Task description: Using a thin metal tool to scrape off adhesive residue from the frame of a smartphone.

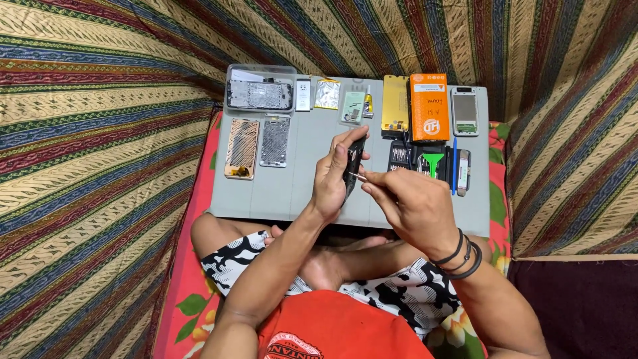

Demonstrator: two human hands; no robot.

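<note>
Fingers (339, 159) of the left hand (330, 181) clamp a dark phone (354, 166) upright.
Right hand (413, 205) (at four o'clock) pinches thin tweezers (357, 176), tip touching its edge.

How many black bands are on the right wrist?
3 black bands sit together on the right wrist, just behind the right hand; part of each is hidden behind the arm, and the left hand has none.

Orange box (428, 106), perhaps glue tube (367, 103), phone frames (258, 141) on grey mat (292, 189).
</note>
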